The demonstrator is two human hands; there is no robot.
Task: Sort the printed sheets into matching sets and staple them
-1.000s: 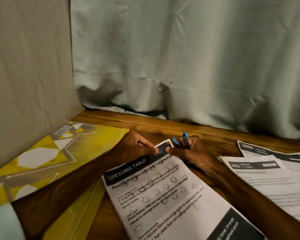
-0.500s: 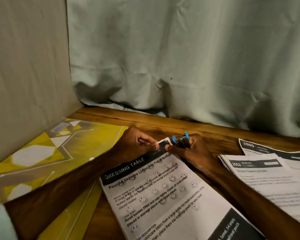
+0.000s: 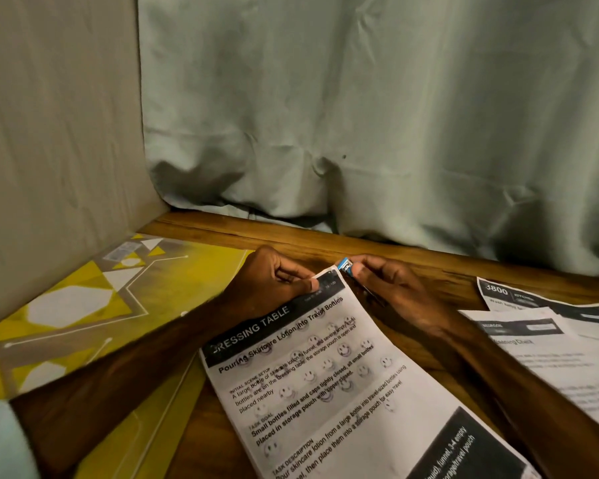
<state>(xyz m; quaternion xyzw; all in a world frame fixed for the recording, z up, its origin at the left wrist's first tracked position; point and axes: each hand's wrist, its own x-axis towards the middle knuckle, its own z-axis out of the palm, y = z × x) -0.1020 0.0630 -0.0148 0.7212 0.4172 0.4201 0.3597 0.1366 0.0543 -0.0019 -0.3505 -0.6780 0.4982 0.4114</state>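
Pinching top corner of the sheet set (image 3: 325, 382), frame centre: left hand (image 3: 274, 281) | right hand (image 3: 391, 288) curled round blue stapler (image 3: 346, 265) at that corner | other sheets (image 3: 550, 344) lie right of centre

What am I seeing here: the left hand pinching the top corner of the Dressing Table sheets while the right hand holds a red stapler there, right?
Not quite. The head view shows the stapler is blue, not red. Otherwise yes: the left hand pinches the top corner of the Dressing Table sheets while the right hand holds the stapler there.
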